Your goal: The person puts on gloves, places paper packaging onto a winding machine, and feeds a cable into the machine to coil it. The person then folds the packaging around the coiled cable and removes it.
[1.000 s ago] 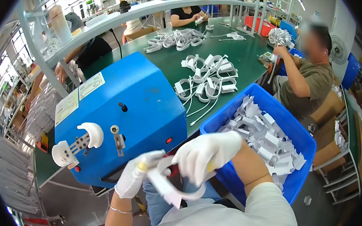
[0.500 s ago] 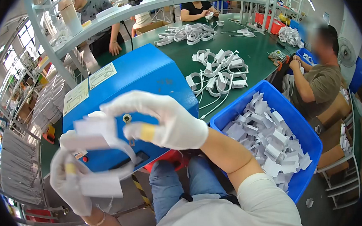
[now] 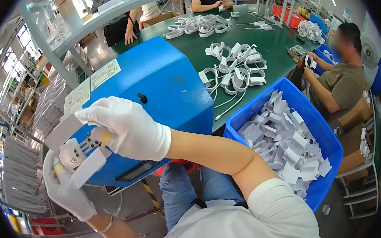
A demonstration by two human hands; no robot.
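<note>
A white cable coil with paper wraps is between my two hands, at the front of a blue machine. Its two flat white paper flaps stick out to the upper left and lower right. My right hand, in a white glove with yellow tape on one finger, reaches over from above, fingers closed at the paper. From below, my gloved left hand curls around the coil's lower left side. Between the flaps show a round white part and a slotted metal fitting on the machine. The flaps and gloves hide most of the loop.
A blue bin full of folded white paper pieces stands at my right. Several paper-wrapped cable coils lie on the green table. A metal shelf rises at the left. Co-workers sit at right and far side.
Both hands have moved slightly left with the coil, bringing it against the machine's front fitting. My right hand has turned down over the paper. The view has shifted a little.
</note>
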